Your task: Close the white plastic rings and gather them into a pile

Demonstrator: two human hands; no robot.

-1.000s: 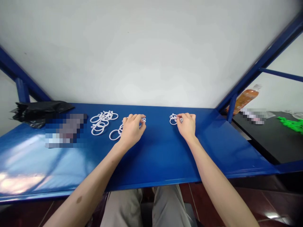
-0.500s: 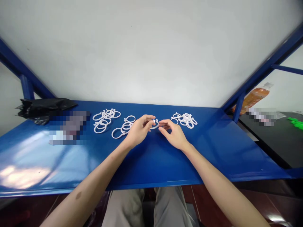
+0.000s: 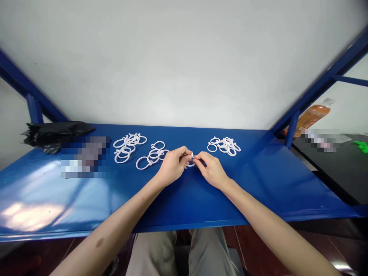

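Note:
Over the middle of the blue table, my left hand and my right hand meet fingertip to fingertip. Both pinch one white plastic curtain ring at its small end piece; the rest of its hoop shows below my fingers and is partly hidden by them. Left of my left hand lies a loose cluster of similar white rings, with a further heap of rings beyond it. Another heap of white rings rests behind and right of my right hand.
A black plastic bag and a blurred-out object lie on the left of the blue table. Blue frame posts rise at both sides. On a dark surface at right are an orange drink bottle and green pieces.
My hands have drawn together and come slightly nearer to me. My right hand, apart from the ring's end before, now pinches it along with my left.

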